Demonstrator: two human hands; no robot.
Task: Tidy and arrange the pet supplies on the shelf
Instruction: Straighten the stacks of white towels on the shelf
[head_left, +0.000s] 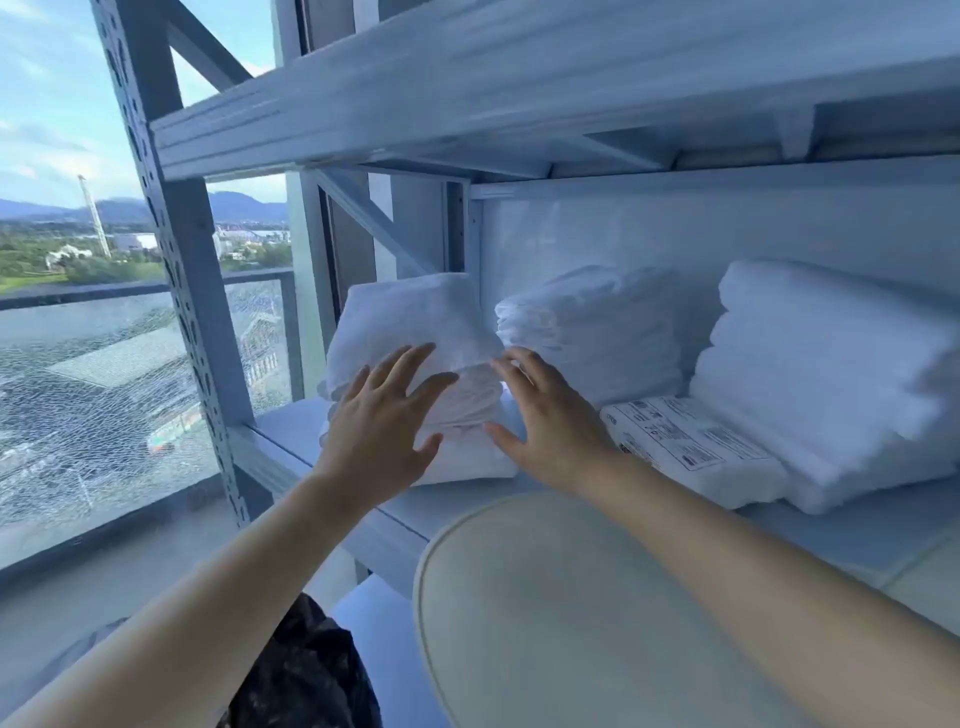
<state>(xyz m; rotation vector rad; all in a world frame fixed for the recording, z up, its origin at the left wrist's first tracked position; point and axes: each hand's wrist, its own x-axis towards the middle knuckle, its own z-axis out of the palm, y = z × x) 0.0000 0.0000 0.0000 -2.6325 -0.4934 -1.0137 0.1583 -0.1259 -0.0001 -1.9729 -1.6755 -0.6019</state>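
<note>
Left hand (379, 431) and right hand (545, 431) partly hide the white stack (410, 312) — blurred.

The left hand (379, 431) covers the lower front of the left stack (415, 322). The print on the pack (691, 447) is too small to read, and the pack lies partly hidden under the bundle (831, 374), which the right edge cuts. The bottom edge cuts the cream disc (545, 597) and a dark patterned thing (306, 675) that cannot be identified.
</note>
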